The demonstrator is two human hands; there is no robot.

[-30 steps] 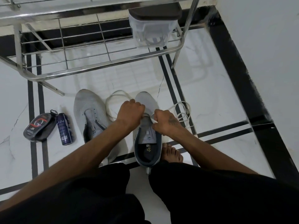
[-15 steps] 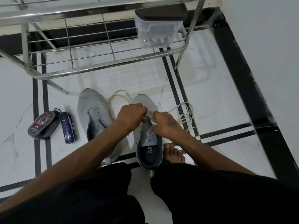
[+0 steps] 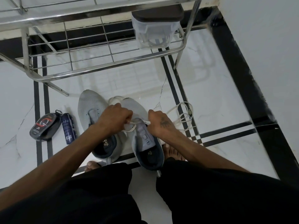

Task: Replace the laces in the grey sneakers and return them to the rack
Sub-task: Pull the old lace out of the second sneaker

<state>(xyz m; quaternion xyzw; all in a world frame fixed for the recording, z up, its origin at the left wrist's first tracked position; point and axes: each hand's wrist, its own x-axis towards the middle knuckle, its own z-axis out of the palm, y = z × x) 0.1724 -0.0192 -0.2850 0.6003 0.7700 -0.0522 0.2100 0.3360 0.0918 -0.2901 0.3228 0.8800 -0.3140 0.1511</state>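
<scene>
The right grey sneaker (image 3: pixel 145 143) stands on the white marble floor (image 3: pixel 218 97) between the person's bare feet, heel toward them. A white lace (image 3: pixel 135 126) crosses its eyelets. The left hand (image 3: pixel 115 118), fingers curled, pinches the lace on the shoe's left side; the right hand (image 3: pixel 159 124) pinches it on the right side, both directly over the tongue. Loose lace coils (image 3: pixel 184 115) lie on the floor just right of the right hand. The second grey sneaker (image 3: pixel 92 109) sits touching the first, unlaced. Left of it lie a dark spray can (image 3: pixel 68 126) and a shoe-polish sponge (image 3: pixel 44 126). The steel shoe rack (image 3: pixel 103 65) stands beyond, holding a clear plastic container (image 3: pixel 154 32) at its right end.
</scene>
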